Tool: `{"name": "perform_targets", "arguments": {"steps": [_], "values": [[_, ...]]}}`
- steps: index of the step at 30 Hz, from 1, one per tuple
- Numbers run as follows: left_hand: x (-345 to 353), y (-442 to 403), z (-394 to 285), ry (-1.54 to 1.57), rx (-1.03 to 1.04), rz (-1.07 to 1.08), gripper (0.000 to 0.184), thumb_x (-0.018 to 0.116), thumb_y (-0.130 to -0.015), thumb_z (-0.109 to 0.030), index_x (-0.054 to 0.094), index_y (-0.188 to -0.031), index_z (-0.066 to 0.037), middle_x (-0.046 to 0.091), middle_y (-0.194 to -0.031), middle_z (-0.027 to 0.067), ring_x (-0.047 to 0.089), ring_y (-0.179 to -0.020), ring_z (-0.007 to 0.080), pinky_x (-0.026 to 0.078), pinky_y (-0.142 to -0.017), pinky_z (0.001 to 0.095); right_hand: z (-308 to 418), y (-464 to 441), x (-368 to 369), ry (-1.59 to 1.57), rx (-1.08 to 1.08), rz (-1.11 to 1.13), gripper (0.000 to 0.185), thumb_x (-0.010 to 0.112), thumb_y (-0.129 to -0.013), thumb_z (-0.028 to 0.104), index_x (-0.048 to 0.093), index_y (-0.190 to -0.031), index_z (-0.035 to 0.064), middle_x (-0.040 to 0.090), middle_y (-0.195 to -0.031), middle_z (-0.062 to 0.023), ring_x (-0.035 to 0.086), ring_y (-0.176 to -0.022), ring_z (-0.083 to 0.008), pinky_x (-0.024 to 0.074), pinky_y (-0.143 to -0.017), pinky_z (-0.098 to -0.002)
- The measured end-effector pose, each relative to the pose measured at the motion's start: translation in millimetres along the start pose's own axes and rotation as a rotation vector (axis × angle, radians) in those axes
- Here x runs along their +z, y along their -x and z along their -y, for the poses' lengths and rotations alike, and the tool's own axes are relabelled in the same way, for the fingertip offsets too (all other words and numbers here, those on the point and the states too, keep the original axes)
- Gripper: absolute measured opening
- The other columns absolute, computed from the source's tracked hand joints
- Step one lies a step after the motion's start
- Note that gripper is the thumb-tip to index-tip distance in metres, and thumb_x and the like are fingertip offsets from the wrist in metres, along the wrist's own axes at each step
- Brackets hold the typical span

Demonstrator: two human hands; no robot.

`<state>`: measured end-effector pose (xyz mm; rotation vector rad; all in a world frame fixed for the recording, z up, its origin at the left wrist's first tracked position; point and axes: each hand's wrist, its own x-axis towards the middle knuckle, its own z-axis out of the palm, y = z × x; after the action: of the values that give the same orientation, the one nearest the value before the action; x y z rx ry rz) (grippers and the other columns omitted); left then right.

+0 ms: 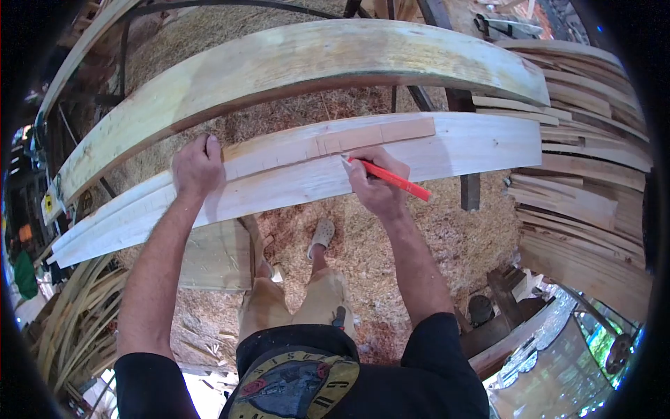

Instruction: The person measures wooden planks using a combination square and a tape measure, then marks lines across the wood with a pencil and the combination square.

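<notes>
Pencil [398, 180], red and flat-sided, is grasped in the right hand [379, 183], its tip at the near edge of a thin brownish strip [408, 130]. The strip, crossed by short marks, lies lengthwise on a long pale plank [481, 148]. The left hand [197, 166], fingers curled in, rests on the plank's left half; whether it grips anything, I cannot tell. Beyond the plank arches a thick curved beam [279, 61]. More boards [593, 150] lie at the right, and shavings [447, 230] cover the ground.
</notes>
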<state>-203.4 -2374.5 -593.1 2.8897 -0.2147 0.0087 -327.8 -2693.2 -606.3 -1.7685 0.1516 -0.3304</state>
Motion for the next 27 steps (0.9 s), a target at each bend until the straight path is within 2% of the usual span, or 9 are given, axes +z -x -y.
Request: {"name": "perform_targets", "arguments": {"steps": [2, 5, 8, 11, 14, 27], "values": [[-0.7, 0.5, -2.1, 0.013, -0.015, -0.012, 0.032, 0.05, -0.098, -0.031, 0.066, -0.087, -0.006, 0.069, -0.083, 0.0211, 0.066, -0.081, 0.0422, 0.05, -0.076, 0.0538, -1.9, -0.3, 3.0, -0.028, 0.04, -0.003, 0.011, 0.068, -0.083, -0.005, 0.07, -0.092, -0.0004, 0.069, -0.074, -0.0048, 0.06, -0.06, -0.0048, 0.0501, -0.055, -0.0222], [1.5, 1.3, -0.9, 0.035, 0.008, -0.045, 0.032, 0.05, -0.098, -0.031, 0.066, -0.087, -0.006, 0.069, -0.083, 0.0216, 0.066, -0.081, 0.0431, 0.05, -0.076, 0.0543, -9.5, -1.0, 4.9, -0.001, -0.075, -0.033, 0.012, 0.068, -0.082, -0.005, 0.07, -0.093, -0.0009, 0.069, -0.075, -0.0057, 0.061, -0.06, -0.0057, 0.0505, -0.055, -0.0222], [5.7, 0.4, 5.1, 0.034, 0.017, -0.014, 0.032, 0.05, -0.098, -0.032, 0.066, -0.088, -0.006, 0.068, -0.084, 0.0223, 0.065, -0.082, 0.0439, 0.049, -0.076, 0.0547, -5.2, -2.6, 3.4, 0.049, -0.121, -0.03, 0.01, 0.068, -0.086, -0.005, 0.07, -0.094, -0.0014, 0.068, -0.076, -0.0018, 0.057, -0.063, -0.002, 0.0476, -0.055, -0.02], [9.6, 0.8, 8.4, 0.029, 0.02, -0.035, 0.032, 0.049, -0.099, -0.031, 0.066, -0.089, -0.006, 0.068, -0.086, 0.0228, 0.065, -0.083, 0.0441, 0.049, -0.075, 0.0547, -8.1, -1.9, 3.6, 0.035, -0.113, -0.04, 0.009, 0.069, -0.085, -0.005, 0.071, -0.093, -0.0012, 0.068, -0.076, -0.0015, 0.056, -0.063, -0.0017, 0.0474, -0.055, -0.02], [3.6, 0.0, 4.3, 0.04, -0.022, 0.038, 0.032, 0.049, -0.099, -0.032, 0.065, -0.088, -0.006, 0.068, -0.086, 0.023, 0.065, -0.083, 0.044, 0.049, -0.075, 0.0544, -10.2, -2.1, 3.8, 0.071, -0.137, -0.052, 0.01, 0.069, -0.084, -0.005, 0.071, -0.093, -0.0006, 0.068, -0.076, -0.002, 0.056, -0.062, -0.0018, 0.0475, -0.055, -0.0202], [3.1, -0.2, 3.9, 0.025, 0.015, 0.015, 0.032, 0.05, -0.099, -0.03, 0.064, -0.085, -0.006, 0.067, -0.08, 0.022, 0.065, -0.078, 0.0435, 0.049, -0.072, 0.0542, -6.5, -5.6, 4.0, 0.178, -0.234, -0.086, 0.013, 0.07, -0.081, -0.004, 0.072, -0.091, 0.0022, 0.07, -0.076, -0.0067, 0.062, -0.06, -0.0088, 0.0512, -0.056, -0.0242]]}}
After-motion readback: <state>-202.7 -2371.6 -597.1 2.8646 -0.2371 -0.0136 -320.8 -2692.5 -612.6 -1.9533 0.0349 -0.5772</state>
